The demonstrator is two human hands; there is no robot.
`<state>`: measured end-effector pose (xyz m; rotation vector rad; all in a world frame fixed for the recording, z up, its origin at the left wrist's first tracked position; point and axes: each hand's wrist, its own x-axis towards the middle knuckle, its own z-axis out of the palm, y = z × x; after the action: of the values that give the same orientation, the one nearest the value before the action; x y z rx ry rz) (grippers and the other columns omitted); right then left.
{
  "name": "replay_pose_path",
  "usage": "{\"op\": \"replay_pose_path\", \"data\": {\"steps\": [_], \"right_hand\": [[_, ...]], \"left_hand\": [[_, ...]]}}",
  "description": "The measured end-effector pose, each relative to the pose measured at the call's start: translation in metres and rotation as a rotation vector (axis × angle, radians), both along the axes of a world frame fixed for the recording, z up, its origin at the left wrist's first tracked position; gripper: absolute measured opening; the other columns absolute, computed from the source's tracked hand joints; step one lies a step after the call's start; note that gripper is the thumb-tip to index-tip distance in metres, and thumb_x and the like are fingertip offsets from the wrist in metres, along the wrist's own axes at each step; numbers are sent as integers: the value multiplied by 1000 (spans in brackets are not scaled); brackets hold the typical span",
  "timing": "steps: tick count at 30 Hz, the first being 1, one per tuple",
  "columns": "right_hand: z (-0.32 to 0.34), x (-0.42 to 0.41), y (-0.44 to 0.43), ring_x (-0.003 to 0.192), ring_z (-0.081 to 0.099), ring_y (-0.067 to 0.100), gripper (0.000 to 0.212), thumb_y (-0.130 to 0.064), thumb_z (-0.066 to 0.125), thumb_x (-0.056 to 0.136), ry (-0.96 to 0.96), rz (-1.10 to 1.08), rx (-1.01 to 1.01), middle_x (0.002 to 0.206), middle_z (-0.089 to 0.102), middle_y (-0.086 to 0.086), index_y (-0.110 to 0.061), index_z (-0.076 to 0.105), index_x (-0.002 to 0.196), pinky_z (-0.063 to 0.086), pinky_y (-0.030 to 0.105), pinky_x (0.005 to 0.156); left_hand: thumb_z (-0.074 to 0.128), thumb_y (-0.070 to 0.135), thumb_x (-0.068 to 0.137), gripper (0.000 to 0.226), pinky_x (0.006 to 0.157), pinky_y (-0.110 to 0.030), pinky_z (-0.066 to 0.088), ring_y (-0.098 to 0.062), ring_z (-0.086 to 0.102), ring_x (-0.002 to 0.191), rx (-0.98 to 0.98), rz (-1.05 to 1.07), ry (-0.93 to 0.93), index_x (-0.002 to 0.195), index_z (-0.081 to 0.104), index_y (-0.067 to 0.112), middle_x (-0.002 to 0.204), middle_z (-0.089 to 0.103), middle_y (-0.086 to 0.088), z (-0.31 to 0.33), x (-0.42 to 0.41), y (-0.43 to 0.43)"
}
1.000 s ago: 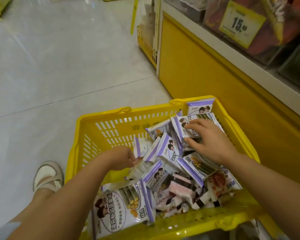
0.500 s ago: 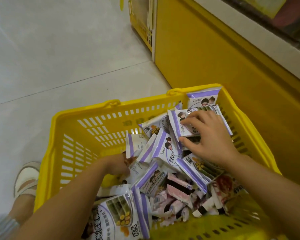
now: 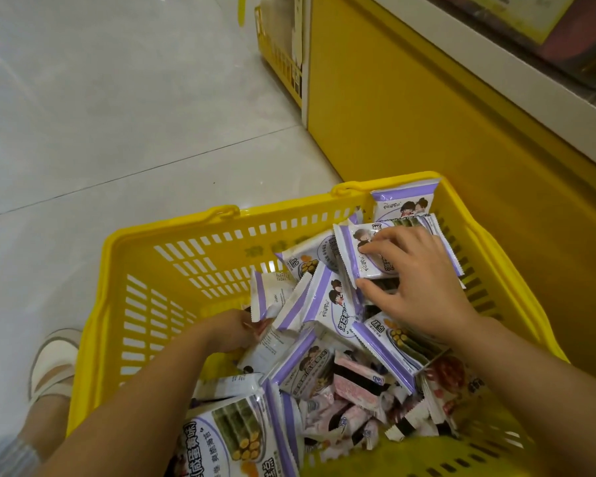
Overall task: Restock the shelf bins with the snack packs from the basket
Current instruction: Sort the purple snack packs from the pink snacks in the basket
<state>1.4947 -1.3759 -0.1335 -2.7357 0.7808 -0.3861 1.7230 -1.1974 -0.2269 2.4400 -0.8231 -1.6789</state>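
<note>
A person's right hand [image 3: 424,287] is pinching a glossy white-and-purple snack pack [image 3: 350,259], thumb under its crimped edge, near the far right corner of a slotted yellow plastic basket [image 3: 172,270]. The left hand [image 3: 229,330] is lying half buried in the heap of packs [image 3: 324,356]; its grip cannot be told. Open room is showing along the basket's left wall; a yellow shelf base [image 3: 410,115] is standing close on the right.

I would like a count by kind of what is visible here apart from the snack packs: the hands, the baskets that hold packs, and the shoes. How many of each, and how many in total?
Hands: 2 (left hand, right hand)
Baskets holding packs: 1 (yellow basket)
Shoes: 1 (white shoe)
Total: 4
</note>
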Motion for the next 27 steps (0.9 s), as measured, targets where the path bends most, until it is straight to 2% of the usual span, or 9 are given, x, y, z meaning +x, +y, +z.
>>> {"op": "replay_pose_path", "data": {"steps": [2, 4, 7, 10, 16, 18, 21, 24, 27], "right_hand": [[0, 0, 0, 107, 47, 21, 44, -49, 61, 79, -2, -3, -1, 110, 57, -2, -21, 66, 111, 31, 33, 90], [-1, 0, 0, 107, 47, 21, 43, -49, 61, 79, -6, -3, -6, 110, 57, -2, -20, 67, 111, 32, 34, 90], [-2, 0, 0, 107, 47, 21, 45, -52, 57, 80, -12, -6, -4, 110, 57, -2, -21, 67, 110, 33, 35, 90], [-3, 0, -1, 107, 46, 20, 49, -55, 51, 80, -11, -3, -3, 111, 57, -2, -21, 66, 111, 35, 36, 90], [-4, 1, -1, 108, 45, 19, 50, -56, 50, 80, -10, 1, -8, 112, 57, -2, -22, 66, 112, 34, 35, 89], [-4, 0, -1, 108, 45, 19, 49, -56, 50, 80, -11, 5, -13, 112, 57, -2, -22, 66, 112, 32, 33, 89], [-5, 0, -2, 107, 45, 18, 49, -56, 50, 80, -15, 4, -19, 111, 57, -2, -22, 66, 112, 28, 29, 89], [-5, 1, -2, 106, 45, 18, 49, -56, 50, 80, -14, 8, -20, 111, 57, -3, -22, 66, 112, 28, 29, 89], [-6, 1, -2, 106, 45, 18, 49, -56, 50, 80, -19, 11, -23, 110, 57, -3, -22, 66, 112, 30, 31, 88]], "left_hand": [[54, 31, 97, 30, 60, -20, 41, -11, 52, 76, 6, -63, -30, 120, 56, 11, 89, 56, 5, 2, 0, 0], [52, 43, 96, 37, 59, -20, 39, -9, 51, 79, 2, -72, -15, 118, 54, 14, 95, 55, 8, 4, -1, 0], [50, 49, 95, 51, 84, -32, 47, -19, 52, 100, -34, -38, 17, 128, 49, 10, 121, 53, -4, 3, -3, 2], [56, 45, 93, 47, 97, -44, 49, -26, 56, 110, -57, 100, 101, 123, 47, 10, 125, 54, -7, 0, -5, 5], [65, 33, 91, 44, 80, -37, 52, -20, 57, 89, -148, 337, 89, 124, 48, 10, 101, 55, -1, -8, 5, 8], [67, 22, 90, 52, 92, -42, 51, -25, 58, 103, -189, 379, 33, 134, 45, 7, 117, 56, -6, -13, 8, 7], [75, 15, 82, 83, 98, -44, 48, -31, 48, 126, -224, 391, 2, 149, 27, 17, 150, 36, -10, -17, 9, 5], [79, 19, 79, 95, 99, -44, 48, -30, 48, 126, -223, 371, 32, 152, 19, 18, 150, 36, -9, -19, 8, 1], [78, 26, 80, 86, 100, -46, 47, -29, 52, 120, -197, 364, 75, 149, 27, 16, 139, 46, -9, -23, 9, 0]]}}
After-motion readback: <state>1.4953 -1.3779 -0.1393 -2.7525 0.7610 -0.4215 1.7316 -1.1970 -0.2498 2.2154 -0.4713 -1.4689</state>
